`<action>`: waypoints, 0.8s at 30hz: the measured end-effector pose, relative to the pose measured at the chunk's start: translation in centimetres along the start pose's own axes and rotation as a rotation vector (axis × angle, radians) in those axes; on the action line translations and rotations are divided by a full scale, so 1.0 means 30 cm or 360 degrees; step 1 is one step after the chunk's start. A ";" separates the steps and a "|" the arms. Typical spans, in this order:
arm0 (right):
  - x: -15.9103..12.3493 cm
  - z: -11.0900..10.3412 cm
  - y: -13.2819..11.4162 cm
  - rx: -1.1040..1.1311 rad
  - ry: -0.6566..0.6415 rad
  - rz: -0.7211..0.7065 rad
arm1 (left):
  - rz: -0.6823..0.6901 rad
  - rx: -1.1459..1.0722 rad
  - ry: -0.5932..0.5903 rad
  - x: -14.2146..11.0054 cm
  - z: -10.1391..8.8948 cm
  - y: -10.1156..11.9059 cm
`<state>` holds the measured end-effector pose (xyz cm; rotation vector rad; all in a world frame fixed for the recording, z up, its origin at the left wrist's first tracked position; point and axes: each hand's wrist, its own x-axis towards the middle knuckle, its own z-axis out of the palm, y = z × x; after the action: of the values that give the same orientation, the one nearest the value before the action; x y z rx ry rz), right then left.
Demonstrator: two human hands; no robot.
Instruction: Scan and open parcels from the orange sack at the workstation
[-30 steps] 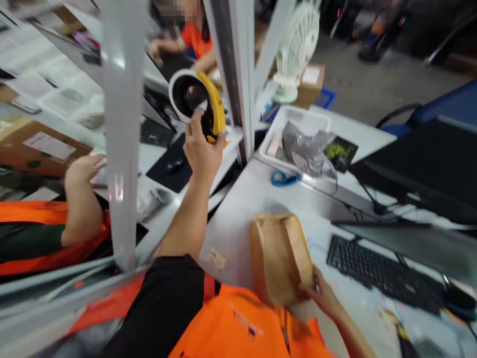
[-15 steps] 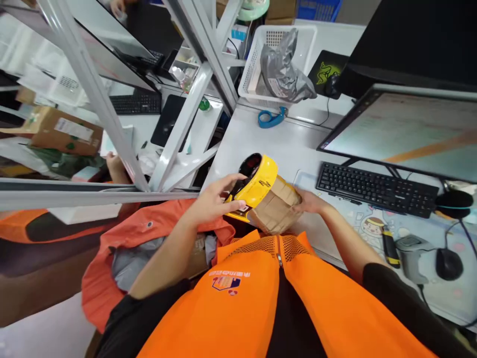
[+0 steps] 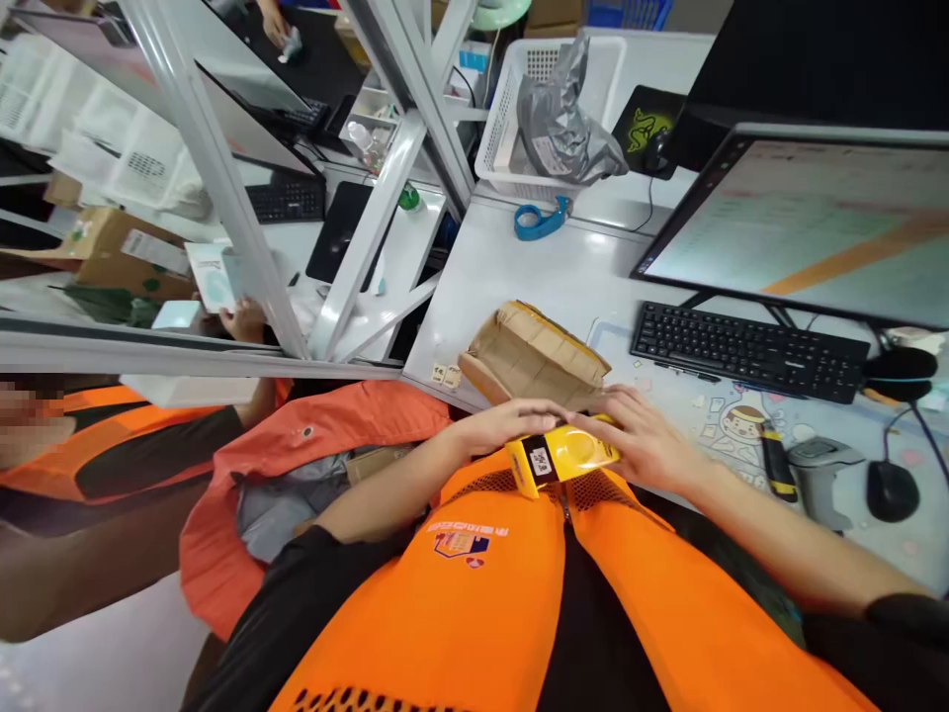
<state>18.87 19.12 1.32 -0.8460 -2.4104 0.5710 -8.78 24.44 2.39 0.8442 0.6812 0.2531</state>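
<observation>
Close against my orange vest I hold a yellow package [image 3: 582, 450] with a black band and a small white label. My left hand [image 3: 511, 423] grips its left upper edge, fingers bent over it. On its right side my right hand [image 3: 642, 435] has its fingers wrapped round the edge. What the package contains is hidden from this side. Just beyond both hands an open brown cardboard box [image 3: 530, 361] lies tilted on the white desk [image 3: 489, 267].
A blue tape dispenser [image 3: 540, 220] lies behind the box, near a white basket [image 3: 493, 148] holding a grey plastic bag [image 3: 567, 129]. Keyboard [image 3: 748, 351], monitor [image 3: 808, 227], cutter [image 3: 777, 475] and scanner [image 3: 821, 480] are on the right. An orange sack [image 3: 215, 504] and a co-worker are on the left.
The yellow package has come out of the cardboard box and toward my body. My right hand has let go of the box and taken hold of the package; the box now rests on the desk.
</observation>
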 end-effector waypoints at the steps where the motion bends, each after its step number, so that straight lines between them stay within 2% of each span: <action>1: -0.022 0.008 0.001 0.0094 0.0033 0.0050 | -0.0020 -0.0133 0.0079 0.001 0.003 -0.022; 3: -0.059 -0.001 0.007 0.0355 0.0144 0.0257 | -0.0079 -0.0385 0.0191 -0.005 -0.012 -0.049; 5: -0.081 -0.028 0.011 0.0664 0.0325 0.0601 | -0.0077 -0.0585 0.0281 -0.024 -0.040 -0.051; 6: -0.085 -0.041 0.012 0.0829 0.0431 0.0801 | -0.0005 -0.0646 0.0347 -0.038 -0.051 -0.044; 8: -0.084 -0.057 0.010 0.1217 0.0614 0.1173 | 0.0281 -0.0632 0.0514 -0.070 -0.058 -0.020; 11: -0.065 -0.050 0.003 0.1852 0.0724 0.1502 | 0.0793 -0.0200 0.0672 -0.107 -0.027 0.031; 13: -0.049 -0.033 -0.005 0.2091 0.0726 0.1617 | 0.1046 0.0261 0.0701 -0.109 0.008 0.068; 17: -0.023 0.004 -0.026 0.2203 0.0605 0.1758 | 0.1404 0.1127 0.0725 -0.055 0.064 0.137; 20: -0.010 0.027 -0.043 0.2185 0.0507 0.1761 | 0.1430 0.1504 0.0734 0.001 0.080 0.173; 24: 0.000 0.046 -0.061 0.2223 0.0516 0.1759 | 0.1364 0.1681 0.0732 0.050 0.086 0.183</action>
<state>17.24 17.51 1.25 -1.2609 -0.6018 1.9216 -5.69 27.15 7.08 2.1292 0.8449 0.9202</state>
